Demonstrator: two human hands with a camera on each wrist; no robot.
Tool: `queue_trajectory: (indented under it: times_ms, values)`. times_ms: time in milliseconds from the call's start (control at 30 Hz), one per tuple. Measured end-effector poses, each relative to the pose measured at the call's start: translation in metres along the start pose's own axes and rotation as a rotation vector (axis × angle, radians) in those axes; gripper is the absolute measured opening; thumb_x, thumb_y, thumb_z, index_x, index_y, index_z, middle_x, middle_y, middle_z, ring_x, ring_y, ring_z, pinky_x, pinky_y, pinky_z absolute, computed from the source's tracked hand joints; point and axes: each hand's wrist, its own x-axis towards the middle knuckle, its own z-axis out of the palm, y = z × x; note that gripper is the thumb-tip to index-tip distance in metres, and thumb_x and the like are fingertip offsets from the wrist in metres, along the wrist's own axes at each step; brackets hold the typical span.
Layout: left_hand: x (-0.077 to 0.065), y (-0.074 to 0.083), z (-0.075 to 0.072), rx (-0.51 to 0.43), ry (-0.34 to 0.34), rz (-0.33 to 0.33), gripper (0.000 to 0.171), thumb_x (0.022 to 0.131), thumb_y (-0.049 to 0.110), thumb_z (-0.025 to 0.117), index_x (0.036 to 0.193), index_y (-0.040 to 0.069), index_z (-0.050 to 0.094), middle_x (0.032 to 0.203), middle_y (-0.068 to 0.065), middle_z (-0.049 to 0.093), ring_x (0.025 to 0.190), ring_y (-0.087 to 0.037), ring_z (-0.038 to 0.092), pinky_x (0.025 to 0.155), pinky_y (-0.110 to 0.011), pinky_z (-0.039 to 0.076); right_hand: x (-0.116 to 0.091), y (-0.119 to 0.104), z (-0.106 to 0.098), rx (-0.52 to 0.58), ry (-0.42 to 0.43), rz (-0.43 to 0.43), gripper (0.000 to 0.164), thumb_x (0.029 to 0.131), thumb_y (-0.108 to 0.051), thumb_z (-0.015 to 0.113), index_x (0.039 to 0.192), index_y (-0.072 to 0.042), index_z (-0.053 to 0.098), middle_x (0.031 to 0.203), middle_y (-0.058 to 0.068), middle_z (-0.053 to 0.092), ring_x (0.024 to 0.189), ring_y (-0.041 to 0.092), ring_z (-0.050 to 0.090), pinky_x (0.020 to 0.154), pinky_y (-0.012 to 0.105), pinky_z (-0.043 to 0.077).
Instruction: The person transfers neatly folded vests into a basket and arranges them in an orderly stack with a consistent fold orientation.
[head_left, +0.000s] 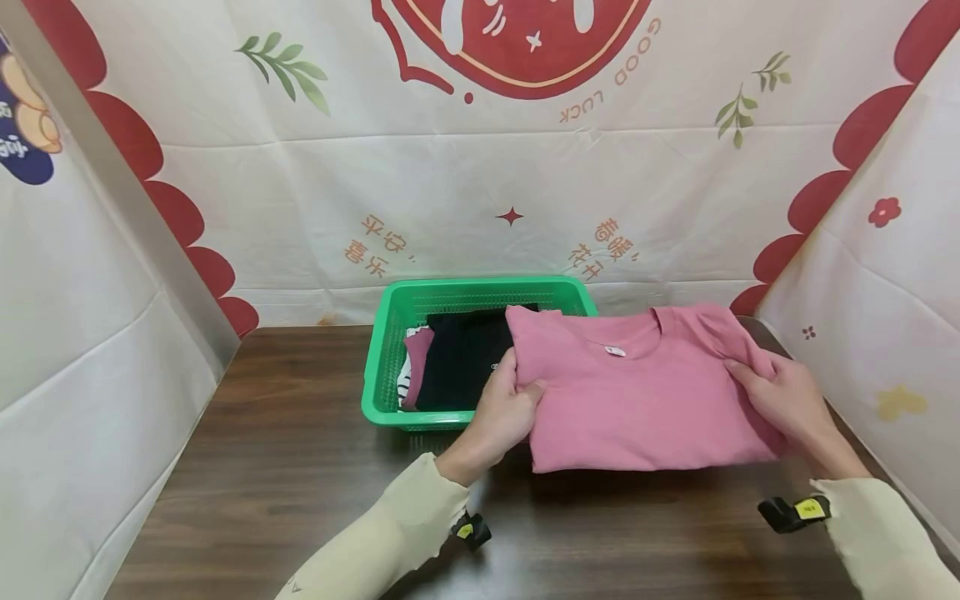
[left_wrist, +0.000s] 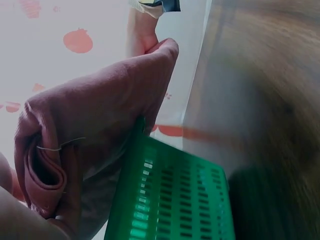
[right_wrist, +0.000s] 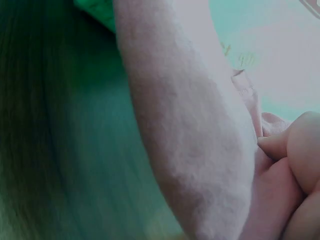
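A folded pink T-shirt (head_left: 637, 392) hangs above the table between both hands, its neckline with a small white label facing up. My left hand (head_left: 504, 410) grips its left edge, thumb on top. At the right edge, my right hand (head_left: 783, 398) pinches the cloth between thumb and fingers. The shirt's left part overlaps the right side of a green plastic basket (head_left: 381, 367) in the head view. Inside the basket lie a black folded garment (head_left: 461, 358), a pink one and a striped one. In the left wrist view the shirt's rolled folds (left_wrist: 45, 170) show beside the basket wall.
The basket stands at the back of a dark wooden table (head_left: 285, 467), near a white printed cloth backdrop (head_left: 450, 167). Cloth walls rise at the left and right too. Both wrists wear black straps with yellow labels.
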Motion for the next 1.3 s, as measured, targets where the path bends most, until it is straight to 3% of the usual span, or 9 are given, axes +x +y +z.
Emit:
queue_trajectory:
  times_ms: [200, 400, 600, 767, 1300]
  values:
    - [-0.001, 0.0, -0.017, 0.026, 0.024, -0.01, 0.037, 0.096, 0.01, 0.049, 0.132, 0.013, 0.04, 0.118, -0.012, 0.056, 0.098, -0.021, 0.059, 0.085, -0.048, 0.053, 0.004, -0.016, 0.004, 0.018, -0.064, 0.048, 0.05, 0.091, -0.051, 0.05, 0.094, -0.002, 0.059, 0.075, 0.017, 0.06, 0.072, 0.029, 0.048, 0.056, 0.034, 0.038]
    - [0.0, 0.001, -0.028, 0.052, 0.049, -0.011, 0.035, 0.096, 0.009, 0.049, 0.13, 0.012, 0.042, 0.117, -0.012, 0.057, 0.098, -0.021, 0.059, 0.089, -0.048, 0.05, 0.006, -0.028, 0.01, 0.037, -0.077, 0.053, 0.057, 0.091, -0.052, 0.048, 0.111, -0.001, 0.059, 0.096, 0.025, 0.061, 0.082, 0.033, 0.048, 0.062, 0.037, 0.038]
    - [0.001, -0.001, -0.041, 0.072, 0.044, -0.013, 0.035, 0.096, 0.01, 0.049, 0.13, 0.012, 0.041, 0.116, -0.012, 0.058, 0.098, -0.021, 0.059, 0.088, -0.048, 0.051, 0.01, -0.036, 0.017, 0.042, -0.06, 0.009, 0.051, 0.092, -0.049, 0.05, 0.104, 0.0, 0.061, 0.086, 0.021, 0.062, 0.074, 0.03, 0.047, 0.059, 0.036, 0.038]
    - [0.001, 0.0, -0.051, 0.095, 0.03, -0.015, 0.034, 0.096, 0.01, 0.048, 0.13, 0.011, 0.04, 0.115, -0.012, 0.058, 0.097, -0.021, 0.06, 0.088, -0.048, 0.051, 0.011, -0.044, 0.021, 0.061, -0.052, -0.012, 0.052, 0.092, -0.047, 0.05, 0.11, 0.0, 0.061, 0.095, 0.024, 0.063, 0.079, 0.031, 0.047, 0.062, 0.037, 0.037]
    - [-0.002, 0.007, -0.08, 0.179, 0.046, -0.096, 0.037, 0.096, 0.015, 0.049, 0.132, 0.015, 0.039, 0.116, -0.01, 0.057, 0.096, -0.021, 0.06, 0.079, -0.045, 0.054, 0.013, -0.065, 0.033, 0.088, -0.059, -0.034, 0.05, 0.092, -0.048, 0.051, 0.107, -0.002, 0.062, 0.09, 0.02, 0.062, 0.072, 0.023, 0.048, 0.058, 0.033, 0.04]
